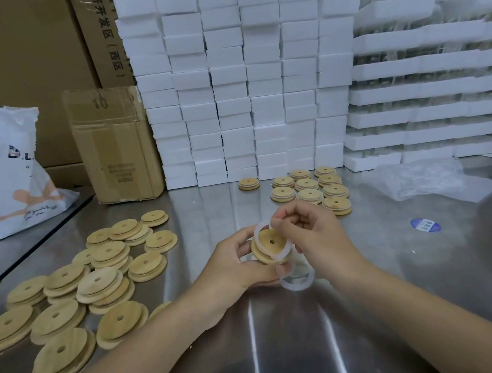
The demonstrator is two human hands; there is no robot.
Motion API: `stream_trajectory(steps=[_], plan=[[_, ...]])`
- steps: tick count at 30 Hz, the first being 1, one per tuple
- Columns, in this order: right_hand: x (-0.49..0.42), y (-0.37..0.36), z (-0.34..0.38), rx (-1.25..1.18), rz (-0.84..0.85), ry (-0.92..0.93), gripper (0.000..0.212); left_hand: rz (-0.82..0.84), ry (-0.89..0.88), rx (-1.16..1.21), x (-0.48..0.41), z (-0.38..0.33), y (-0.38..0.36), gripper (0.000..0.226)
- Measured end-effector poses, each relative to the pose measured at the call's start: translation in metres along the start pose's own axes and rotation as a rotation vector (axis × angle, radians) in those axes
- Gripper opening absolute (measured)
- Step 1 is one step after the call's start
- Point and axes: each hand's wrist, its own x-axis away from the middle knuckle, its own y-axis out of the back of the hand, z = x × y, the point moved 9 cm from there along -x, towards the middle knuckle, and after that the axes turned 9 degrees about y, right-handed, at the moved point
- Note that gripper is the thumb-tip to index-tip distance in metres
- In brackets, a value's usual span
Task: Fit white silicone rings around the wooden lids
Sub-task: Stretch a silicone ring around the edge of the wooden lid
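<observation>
Wooden lid [271, 244]: round, pale, centre hole, tilted; gripped in left hand [235, 264] above middle of table. White silicone ring [257, 232]: translucent, partly seated round the lid's step, upper arc pinched by right hand [311, 234]. Spare rings [297, 287]: beneath the hands. Bare lids [96, 283]: loose overlapping heap, left side of table. Banded lids [312, 189]: neat rows near far edge, single lid [249, 183] just left of them.

Packing workshop: stacked foam blocks [244, 79], cardboard cartons [21, 58], steel worktable [288, 350].
</observation>
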Motion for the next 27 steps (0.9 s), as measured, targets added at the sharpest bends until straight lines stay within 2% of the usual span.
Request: stream_trajectory(steps=[5,10,18,27], plan=[[0.000,0.000,-0.004,0.006,0.023,-0.029,0.010,0.079,0.037,0.062,0.002,0.000,-0.008,0.065],[0.000,-0.004,-0.006,-0.097,0.076,-0.080,0.005,0.101,0.064,0.080,0.004,0.000,-0.011,0.072],[-0.003,0.004,-0.022,0.048,0.045,-0.069,0.012,0.145,0.122,0.151,0.001,0.003,-0.011,0.044],[-0.004,0.010,-0.033,0.085,0.009,-0.074,0.008,0.121,0.109,0.141,-0.003,0.009,-0.008,0.049]])
